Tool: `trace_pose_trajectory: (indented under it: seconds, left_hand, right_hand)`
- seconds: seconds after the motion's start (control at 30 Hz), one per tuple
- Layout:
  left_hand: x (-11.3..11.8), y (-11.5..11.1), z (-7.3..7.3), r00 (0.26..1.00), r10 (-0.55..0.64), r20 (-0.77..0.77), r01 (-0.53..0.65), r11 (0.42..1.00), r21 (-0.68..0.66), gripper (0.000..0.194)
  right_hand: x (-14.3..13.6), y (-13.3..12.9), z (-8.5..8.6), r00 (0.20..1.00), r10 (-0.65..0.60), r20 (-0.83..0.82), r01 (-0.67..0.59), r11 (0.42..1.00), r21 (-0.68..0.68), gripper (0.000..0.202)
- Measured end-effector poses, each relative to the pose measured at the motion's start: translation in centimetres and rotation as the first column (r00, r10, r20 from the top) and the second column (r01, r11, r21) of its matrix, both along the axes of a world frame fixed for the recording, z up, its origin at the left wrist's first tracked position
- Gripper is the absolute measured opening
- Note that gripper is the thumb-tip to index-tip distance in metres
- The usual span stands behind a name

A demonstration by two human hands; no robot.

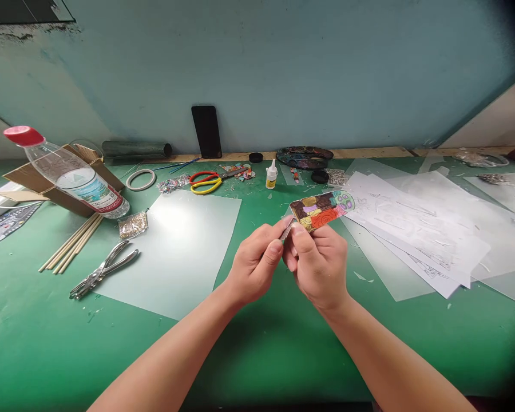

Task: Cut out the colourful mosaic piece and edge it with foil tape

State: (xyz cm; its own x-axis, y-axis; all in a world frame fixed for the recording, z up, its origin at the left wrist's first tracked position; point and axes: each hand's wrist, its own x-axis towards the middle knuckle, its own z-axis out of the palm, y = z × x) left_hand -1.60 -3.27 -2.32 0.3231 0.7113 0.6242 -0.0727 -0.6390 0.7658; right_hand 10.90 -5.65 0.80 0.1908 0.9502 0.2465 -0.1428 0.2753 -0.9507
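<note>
Near the middle of the view, my right hand [320, 260] pinches the lower edge of a flat, colourfully patterned piece [321, 210] with brown, red, yellow and green areas. My left hand [260, 257] is closed around a small metal tool [287, 230], whose tip meets the left end of the piece. Its exact kind is hard to make out, as fingers cover most of it. Both hands are close together above the green table [257, 355], fingertips nearly touching.
Left: a bottle [81, 183], cardboard box [38, 174], wooden sticks [72, 245], metal pliers [103, 272] and a translucent sheet [184, 246]. Behind: scissors [206, 183], glue bottle [272, 175], phone [206, 131] and palette [304, 157]. Right: overlapping papers [412, 223].
</note>
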Motion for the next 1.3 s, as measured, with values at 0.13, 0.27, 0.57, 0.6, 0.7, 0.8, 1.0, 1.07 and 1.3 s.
trace_pose_trajectory:
  seconds: [0.13, 0.27, 0.57, 0.6, 0.7, 0.8, 1.0, 1.07, 1.3]
  left_hand:
    - [0.0, 0.0, 0.0, 1.0, 0.015, -0.003, -0.014, 1.0, 0.027, 0.046]
    - [0.0, -0.1, -0.1, 0.998, 0.06, -0.02, -0.06, 0.998, 0.007, 0.046]
    - [-0.2, 0.2, -0.1, 0.999, 0.042, -0.016, -0.042, 0.999, 0.016, 0.048]
    - [-0.2, 0.2, -0.1, 0.999, 0.039, -0.022, -0.039, 0.999, 0.008, 0.049]
    - [-0.3, 0.2, -0.2, 0.999, 0.032, -0.035, -0.032, 0.999, -0.009, 0.05]
    - [-0.4, 0.4, -0.2, 0.999, 0.031, -0.016, -0.031, 0.999, 0.028, 0.048]
    - [-0.5, 0.8, -0.2, 0.997, 0.075, -0.002, -0.074, 0.986, 0.147, 0.045]
    - [-0.5, 0.9, -0.2, 0.996, 0.091, -0.007, -0.089, 0.983, 0.159, 0.045]
    - [-0.5, 0.9, -0.1, 0.996, 0.094, -0.004, -0.092, 0.983, 0.16, 0.044]
  right_hand:
    - [0.1, 0.3, -0.3, 0.996, 0.056, -0.077, -0.057, 0.998, -0.018, 0.05]
    - [0.0, 0.3, -0.4, 0.994, 0.071, -0.084, -0.074, 0.997, -0.028, 0.051]
    - [-0.3, 0.0, 0.1, 0.982, 0.101, -0.161, -0.111, 0.992, -0.06, 0.047]
    - [-0.4, 0.1, 0.3, 0.978, 0.104, -0.181, -0.117, 0.991, -0.06, 0.047]
    - [-0.6, 0.2, 0.8, 0.962, 0.117, -0.247, -0.136, 0.989, -0.059, 0.046]
    - [-0.7, 0.2, 1.0, 0.95, 0.121, -0.289, -0.147, 0.987, -0.069, 0.046]
    - [-0.6, 0.1, 1.3, 0.937, 0.155, -0.313, -0.19, 0.978, -0.087, 0.046]
    - [-0.6, 0.1, 1.4, 0.937, 0.165, -0.306, -0.204, 0.974, -0.1, 0.047]
    - [-0.6, 0.2, 1.8, 0.919, 0.186, -0.346, -0.249, 0.957, -0.146, 0.048]
